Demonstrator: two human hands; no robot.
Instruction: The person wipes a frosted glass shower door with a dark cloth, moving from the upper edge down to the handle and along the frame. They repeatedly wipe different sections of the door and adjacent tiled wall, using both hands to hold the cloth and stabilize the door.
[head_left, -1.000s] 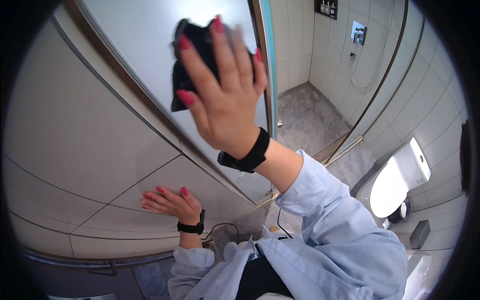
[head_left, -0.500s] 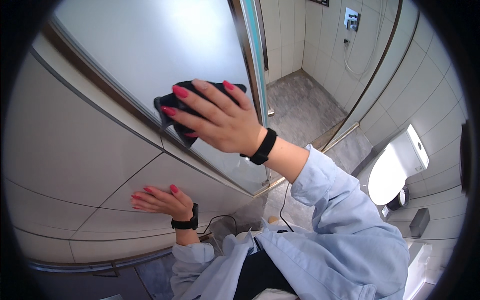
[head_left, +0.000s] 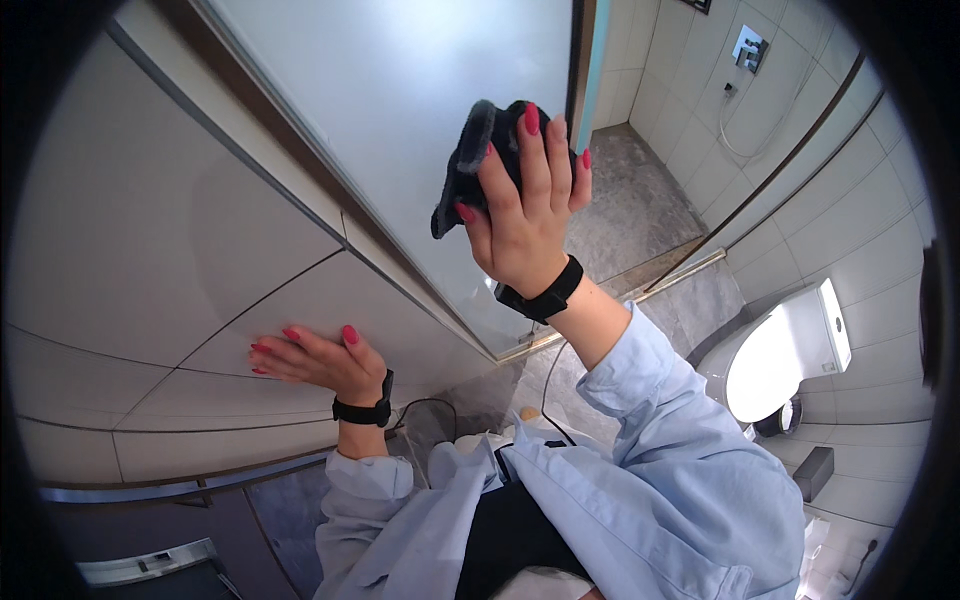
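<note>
Dark cloth (head_left: 464, 182): one, bunched, beneath the right hand, apparently against the frosted glass panel (head_left: 390, 110), near its brown frame (head_left: 577, 70); left edge folded up.
Right hand (head_left: 524, 225): fingers extended, slightly spread over the cloth; whether any pinch it, cannot tell.
Left hand (head_left: 325, 362): fingers mostly together, holding nothing, seemingly resting on the pale tile wall (head_left: 130, 240).
Handling, as judged: palm flat, pressure even, folded edge tucked under, left arm steadying.

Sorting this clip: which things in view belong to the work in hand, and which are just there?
In the work:
- dark cloth, under the right hand
- frosted panel behind it

Just there:
- toilet
- bin
- shower control
- grey wall box
</note>
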